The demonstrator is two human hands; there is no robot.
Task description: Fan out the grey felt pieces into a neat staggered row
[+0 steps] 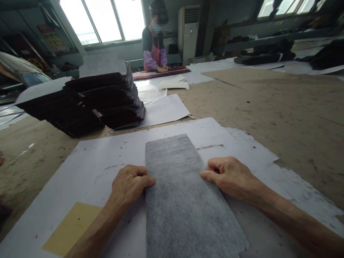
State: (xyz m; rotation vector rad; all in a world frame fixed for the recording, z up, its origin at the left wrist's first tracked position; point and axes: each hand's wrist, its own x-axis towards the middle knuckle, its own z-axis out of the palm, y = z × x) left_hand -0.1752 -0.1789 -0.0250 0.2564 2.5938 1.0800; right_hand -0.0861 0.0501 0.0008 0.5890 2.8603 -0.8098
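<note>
A long grey felt-like sheet stack (182, 193) lies on white paper (94, 168) in front of me, its layers stepped at the far end. My left hand (130, 184) is curled, thumb pressed on the stack's left edge. My right hand (228, 175) is curled too, thumb on the right edge. Both hands pinch the edges of the grey sheets.
A tall pile of dark maroon pieces (88, 102) topped by grey sheets stands at the back left. A yellow paper patch (72, 229) lies near left. Bare brown tabletop (282, 114) spreads right. A person in a pink apron (155, 43) works at the far end.
</note>
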